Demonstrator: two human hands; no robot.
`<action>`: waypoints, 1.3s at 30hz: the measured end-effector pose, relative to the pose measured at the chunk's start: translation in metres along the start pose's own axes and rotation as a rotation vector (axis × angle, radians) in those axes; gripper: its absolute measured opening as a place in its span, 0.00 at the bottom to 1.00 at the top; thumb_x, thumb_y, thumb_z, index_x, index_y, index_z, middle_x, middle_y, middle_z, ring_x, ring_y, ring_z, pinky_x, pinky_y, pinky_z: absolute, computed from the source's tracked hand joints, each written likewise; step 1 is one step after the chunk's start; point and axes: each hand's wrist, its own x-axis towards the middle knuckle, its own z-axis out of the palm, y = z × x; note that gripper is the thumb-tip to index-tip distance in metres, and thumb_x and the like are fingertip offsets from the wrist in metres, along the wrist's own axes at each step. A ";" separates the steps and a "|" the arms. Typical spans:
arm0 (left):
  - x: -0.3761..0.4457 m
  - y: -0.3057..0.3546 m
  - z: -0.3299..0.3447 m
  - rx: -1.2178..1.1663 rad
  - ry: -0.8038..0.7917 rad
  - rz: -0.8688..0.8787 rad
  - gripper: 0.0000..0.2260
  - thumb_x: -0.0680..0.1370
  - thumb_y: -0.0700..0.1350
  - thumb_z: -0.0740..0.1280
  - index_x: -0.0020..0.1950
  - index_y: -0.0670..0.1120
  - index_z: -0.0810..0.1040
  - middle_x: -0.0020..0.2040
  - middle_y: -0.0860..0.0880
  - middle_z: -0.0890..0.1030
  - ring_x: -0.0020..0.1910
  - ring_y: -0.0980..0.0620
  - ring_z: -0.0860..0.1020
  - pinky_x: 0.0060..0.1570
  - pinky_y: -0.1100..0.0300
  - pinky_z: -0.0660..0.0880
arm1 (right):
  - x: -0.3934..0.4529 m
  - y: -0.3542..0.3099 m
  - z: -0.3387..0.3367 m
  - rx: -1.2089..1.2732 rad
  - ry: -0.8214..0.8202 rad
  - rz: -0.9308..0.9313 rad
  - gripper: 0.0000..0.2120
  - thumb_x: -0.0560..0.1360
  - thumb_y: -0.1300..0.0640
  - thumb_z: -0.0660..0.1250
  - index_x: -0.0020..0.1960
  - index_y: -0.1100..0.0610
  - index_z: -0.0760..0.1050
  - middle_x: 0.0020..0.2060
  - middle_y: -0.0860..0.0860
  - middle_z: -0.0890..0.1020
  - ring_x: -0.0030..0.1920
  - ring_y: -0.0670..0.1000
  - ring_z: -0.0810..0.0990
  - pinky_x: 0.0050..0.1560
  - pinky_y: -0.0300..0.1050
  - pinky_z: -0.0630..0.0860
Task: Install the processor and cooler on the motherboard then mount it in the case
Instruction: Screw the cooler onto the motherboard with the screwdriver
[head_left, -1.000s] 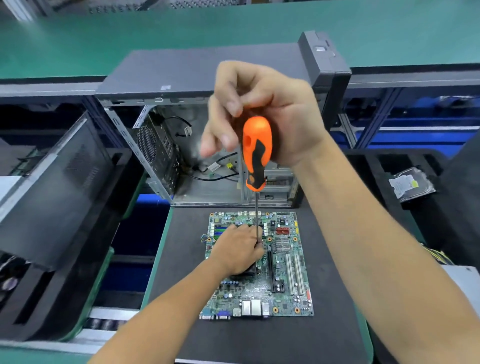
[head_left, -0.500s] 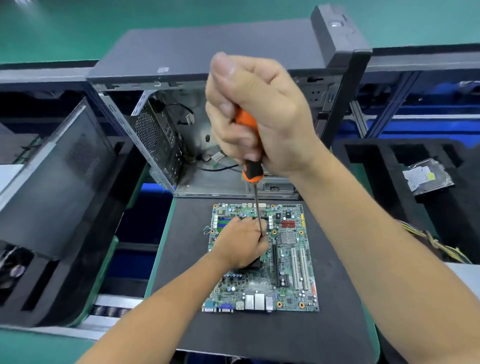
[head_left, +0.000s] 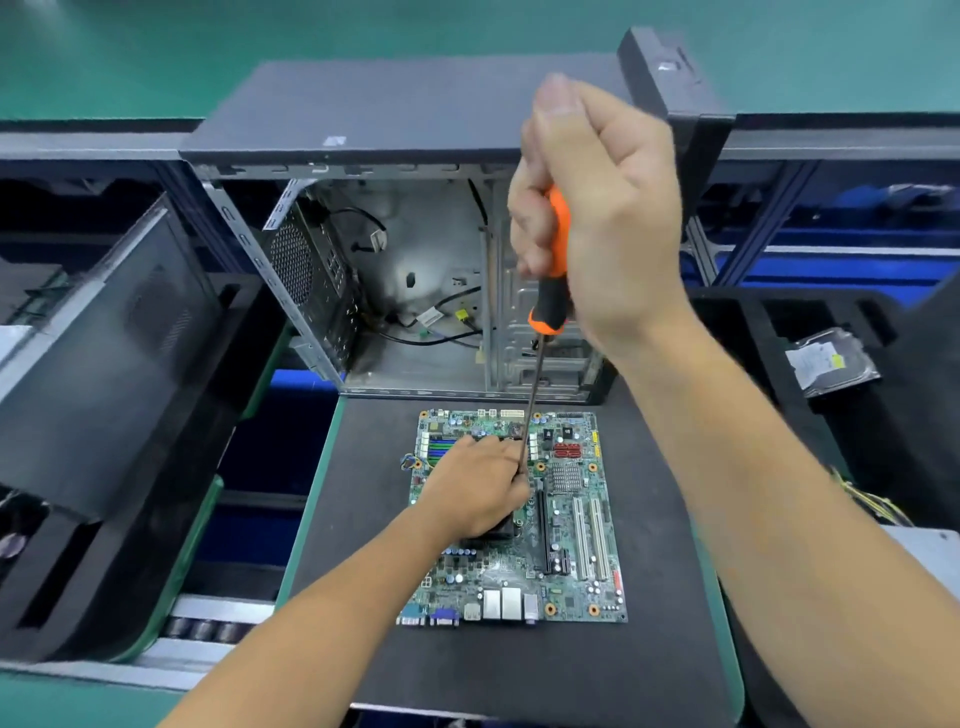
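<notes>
Right hand (head_left: 602, 208) clamps the screwdriver (head_left: 551, 291) handle; left hand (head_left: 475, 491) curls over the cooler (head_left: 501, 527) (mostly hidden) on the motherboard (head_left: 571, 545), touching the shaft.

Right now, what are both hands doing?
Left hand: holding the cooler, steadying the shaft.
Right hand: gripping the screwdriver.

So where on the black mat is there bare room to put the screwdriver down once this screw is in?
Bare mat shows right of the motherboard, though the right forearm hangs over it. A wide strip lies below the board's port edge, a narrower one left of it, crossed by the left forearm. It is crowded on the board, where the left hand steadies the screwdriver held by the right hand.
</notes>
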 end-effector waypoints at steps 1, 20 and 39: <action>0.000 0.000 0.000 0.001 -0.003 0.005 0.08 0.78 0.51 0.52 0.41 0.52 0.64 0.40 0.54 0.72 0.41 0.52 0.68 0.45 0.56 0.61 | 0.004 -0.005 -0.010 0.112 -0.137 0.074 0.17 0.82 0.60 0.53 0.34 0.59 0.64 0.21 0.52 0.65 0.19 0.50 0.62 0.23 0.44 0.60; 0.003 -0.001 0.003 -0.020 0.055 0.000 0.09 0.75 0.52 0.51 0.39 0.51 0.67 0.37 0.54 0.73 0.38 0.53 0.69 0.44 0.55 0.64 | -0.004 0.001 0.015 0.192 -0.207 0.078 0.18 0.80 0.66 0.54 0.30 0.62 0.65 0.19 0.52 0.64 0.18 0.48 0.58 0.22 0.34 0.57; 0.003 -0.001 0.003 0.084 0.012 0.018 0.12 0.76 0.55 0.46 0.41 0.53 0.65 0.38 0.56 0.71 0.40 0.54 0.69 0.46 0.57 0.63 | 0.034 0.006 -0.014 0.423 -0.900 0.211 0.07 0.66 0.66 0.58 0.35 0.60 0.74 0.36 0.60 0.80 0.32 0.57 0.79 0.39 0.45 0.72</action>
